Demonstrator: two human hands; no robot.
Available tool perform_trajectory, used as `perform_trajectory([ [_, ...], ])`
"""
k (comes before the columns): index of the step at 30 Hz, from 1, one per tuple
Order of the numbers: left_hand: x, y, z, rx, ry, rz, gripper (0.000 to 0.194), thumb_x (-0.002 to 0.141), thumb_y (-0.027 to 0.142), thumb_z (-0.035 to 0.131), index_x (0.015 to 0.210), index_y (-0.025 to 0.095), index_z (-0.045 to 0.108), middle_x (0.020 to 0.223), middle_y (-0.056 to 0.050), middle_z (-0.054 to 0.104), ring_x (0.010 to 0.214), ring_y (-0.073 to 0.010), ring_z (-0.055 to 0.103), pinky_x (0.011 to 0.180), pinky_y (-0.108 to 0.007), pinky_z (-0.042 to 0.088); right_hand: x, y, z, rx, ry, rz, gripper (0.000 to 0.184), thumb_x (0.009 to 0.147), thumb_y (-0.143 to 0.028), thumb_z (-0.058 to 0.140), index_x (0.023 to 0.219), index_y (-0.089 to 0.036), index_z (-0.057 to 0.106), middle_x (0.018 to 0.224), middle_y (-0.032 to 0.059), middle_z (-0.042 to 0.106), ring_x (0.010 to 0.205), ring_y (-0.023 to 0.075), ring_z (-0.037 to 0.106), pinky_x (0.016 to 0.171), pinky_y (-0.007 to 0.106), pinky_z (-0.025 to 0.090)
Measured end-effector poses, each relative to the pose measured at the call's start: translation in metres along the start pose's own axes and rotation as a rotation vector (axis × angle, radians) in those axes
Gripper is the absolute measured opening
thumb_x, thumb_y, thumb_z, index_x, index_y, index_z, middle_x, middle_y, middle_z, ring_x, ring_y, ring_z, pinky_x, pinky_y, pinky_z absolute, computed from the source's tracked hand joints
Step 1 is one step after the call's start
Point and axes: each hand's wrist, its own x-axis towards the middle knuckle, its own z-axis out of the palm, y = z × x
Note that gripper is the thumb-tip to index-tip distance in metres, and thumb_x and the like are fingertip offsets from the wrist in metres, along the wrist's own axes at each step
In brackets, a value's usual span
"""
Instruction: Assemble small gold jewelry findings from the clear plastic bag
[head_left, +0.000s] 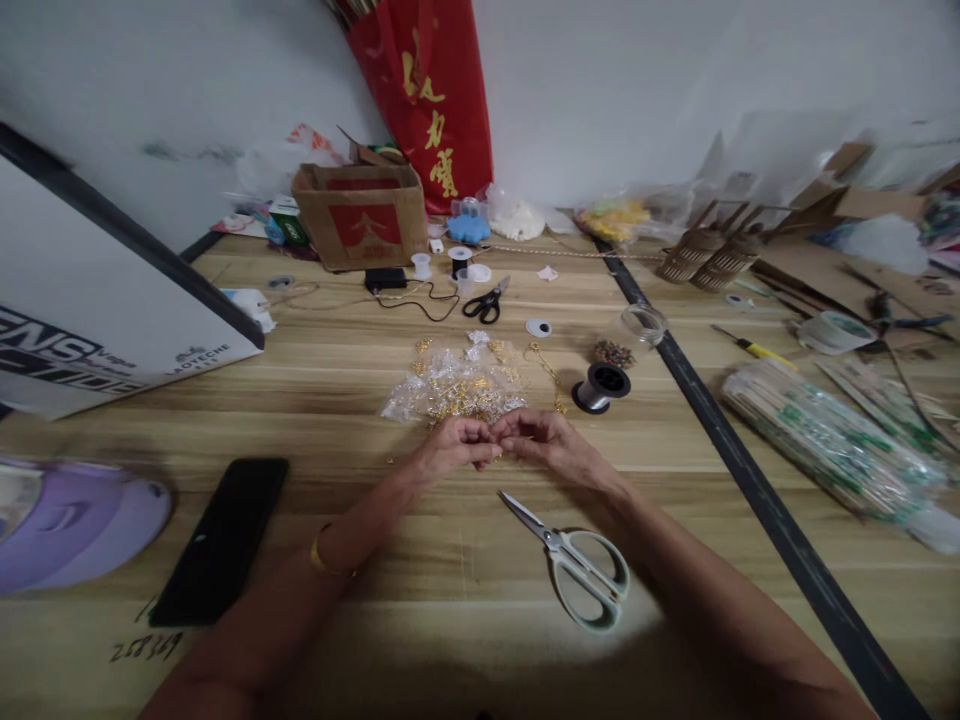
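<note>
My left hand [459,443] and my right hand [541,440] meet over the table, fingertips pinched close together. Whatever they hold between them is too small to make out. Just beyond lies a heap of gold and silvery beads and findings [469,385], partly in clear plastic bags. A gold chain [551,372] is stretched out to the right of the heap, and a spool of silvery wire [600,387] stands past it. Nearer to me, below my right hand, rest scissors with pale green handles [581,570], blades pointing up and left.
Black scissors [486,302], small spools [459,262] and a tipped jar of beads [619,345] lie farther back. A black phone [221,540] and a purple cap [82,520] are at left. Bagged sticks [832,440] lie right; a cardboard box [360,215] stands behind.
</note>
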Motion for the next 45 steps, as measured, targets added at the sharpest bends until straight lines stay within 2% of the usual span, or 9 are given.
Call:
perform_trajectory([
  [6, 0.000, -0.002, 0.001, 0.005, -0.033, 0.002, 0.029, 0.061, 0.033, 0.079, 0.066, 0.011, 0.062, 0.056, 0.002, 0.058, 0.050, -0.0070, 0.050, 0.051, -0.020, 0.041, 0.000, -0.002, -0.001, -0.015, -0.042, 0.036, 0.026, 0.081, -0.040, 0.067, 0.088, -0.015, 0.064, 0.077, 0.0010, 0.063, 0.065, 0.0102, 0.052, 0.058, 0.022, 0.040],
  [11, 0.000, -0.001, 0.000, 0.025, -0.023, 0.015, 0.025, 0.061, 0.032, 0.078, 0.064, 0.013, 0.062, 0.056, 0.002, 0.057, 0.050, -0.0073, 0.050, 0.050, -0.019, 0.040, -0.001, -0.005, 0.000, -0.048, -0.053, 0.037, 0.026, 0.082, -0.041, 0.066, 0.086, -0.015, 0.065, 0.074, 0.0009, 0.060, 0.064, 0.0105, 0.050, 0.058, 0.023, 0.040],
  [15, -0.001, 0.000, 0.001, 0.022, -0.032, 0.018, 0.023, 0.062, 0.031, 0.077, 0.065, 0.013, 0.063, 0.058, 0.002, 0.058, 0.051, -0.0076, 0.050, 0.050, -0.020, 0.041, 0.000, 0.002, -0.001, -0.028, -0.053, 0.035, 0.026, 0.083, -0.042, 0.065, 0.086, -0.016, 0.063, 0.073, 0.0006, 0.059, 0.064, 0.0104, 0.050, 0.059, 0.023, 0.040],
  [21, -0.002, 0.000, 0.002, 0.004, -0.022, 0.033, 0.022, 0.063, 0.031, 0.078, 0.067, 0.014, 0.065, 0.059, 0.001, 0.061, 0.051, -0.0079, 0.051, 0.051, -0.020, 0.041, -0.001, 0.007, 0.001, -0.058, -0.009, 0.029, 0.032, 0.083, -0.048, 0.063, 0.084, -0.016, 0.061, 0.073, 0.0001, 0.057, 0.063, 0.0106, 0.049, 0.058, 0.023, 0.040],
  [25, -0.002, 0.001, 0.003, -0.018, 0.023, 0.031, 0.027, 0.058, 0.033, 0.081, 0.067, 0.012, 0.066, 0.056, 0.002, 0.060, 0.050, -0.0078, 0.051, 0.050, -0.020, 0.040, -0.001, 0.005, 0.003, -0.097, 0.020, 0.002, 0.034, 0.084, -0.050, 0.060, 0.084, -0.016, 0.060, 0.073, 0.0002, 0.056, 0.063, 0.0108, 0.048, 0.057, 0.023, 0.040],
  [34, -0.001, -0.001, 0.000, -0.176, 0.039, 0.017, 0.035, 0.053, 0.032, 0.085, 0.079, 0.012, 0.072, 0.065, -0.001, 0.067, 0.059, -0.0094, 0.057, 0.062, -0.024, 0.046, 0.002, 0.005, 0.001, -0.065, 0.122, 0.001, 0.035, 0.081, -0.051, 0.063, 0.082, -0.017, 0.059, 0.074, 0.0004, 0.057, 0.064, 0.0116, 0.052, 0.056, 0.023, 0.043],
  [45, 0.000, -0.006, -0.001, -0.272, 0.068, 0.025, 0.035, 0.058, 0.035, 0.083, 0.078, 0.010, 0.071, 0.066, -0.003, 0.066, 0.062, -0.0103, 0.058, 0.065, -0.025, 0.045, 0.003, 0.007, 0.000, -0.061, 0.166, -0.012, 0.031, 0.081, -0.049, 0.064, 0.081, -0.018, 0.059, 0.071, 0.0002, 0.056, 0.062, 0.0114, 0.050, 0.052, 0.022, 0.045],
])
